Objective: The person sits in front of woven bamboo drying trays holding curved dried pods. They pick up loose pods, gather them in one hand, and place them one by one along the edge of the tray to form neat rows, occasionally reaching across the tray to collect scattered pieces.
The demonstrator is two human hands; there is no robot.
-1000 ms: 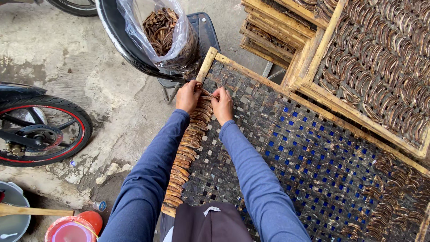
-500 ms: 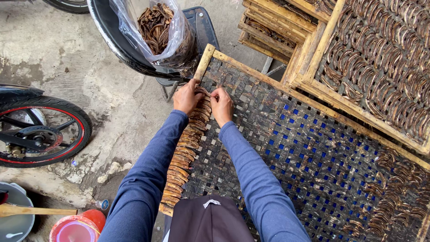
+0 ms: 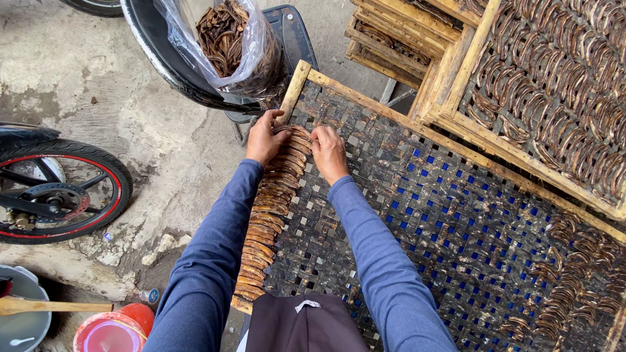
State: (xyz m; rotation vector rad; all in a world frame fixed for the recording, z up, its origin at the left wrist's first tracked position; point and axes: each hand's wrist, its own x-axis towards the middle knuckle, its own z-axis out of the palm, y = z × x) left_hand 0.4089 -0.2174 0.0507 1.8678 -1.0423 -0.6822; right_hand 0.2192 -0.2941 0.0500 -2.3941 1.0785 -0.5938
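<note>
Outdoors on rough, stained concrete [image 3: 98, 98], standing over a woven drying rack [image 3: 417, 215] with a bamboo frame. Working at the rack's far left corner, with both blue sleeves reaching forward. Pressing the left hand [image 3: 264, 138] against the left side of a row of curved brown strips [image 3: 270, 208], fingers curled and touching the topmost pieces beside the frame. Resting the right hand [image 3: 329, 153] on the row's right side, fingers bent inward against the same top pieces; hard telling whether either hand is actually pinching a strip or only pushing. Row running down the rack's left edge toward the body, pieces overlapping like shingles. More brown strips lying scattered at the rack's lower right. Sitting just beyond the hands, a clear plastic bag [image 3: 228, 45] full of the same strips inside a dark tub [image 3: 163, 65]. Leaning at upper right, a second rack [image 3: 548, 98] packed with strips. Showing at left, a motorbike wheel [image 3: 55, 192]; at lower left, a red bucket [image 3: 114, 329].
</note>
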